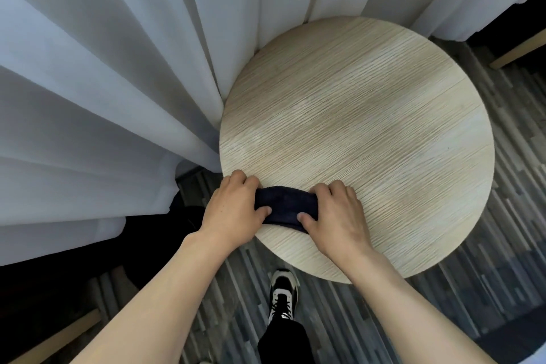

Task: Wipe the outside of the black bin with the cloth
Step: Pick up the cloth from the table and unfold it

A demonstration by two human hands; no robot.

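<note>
A dark navy cloth (285,203) lies folded at the near left edge of a round light-wood table (369,127). My left hand (236,210) grips its left end, and my right hand (334,213) grips its right end, thumbs pressed on top. A dark shape (189,216) sits on the floor under the curtain hem left of the table; I cannot tell whether it is the black bin.
White sheer curtains (103,83) hang along the left and back, touching the table's far edge. The floor is striped grey carpet (487,289). My foot in a black-and-white sneaker (282,295) stands under the table's near edge. Wooden furniture legs show at bottom left (59,337) and upper right (517,53).
</note>
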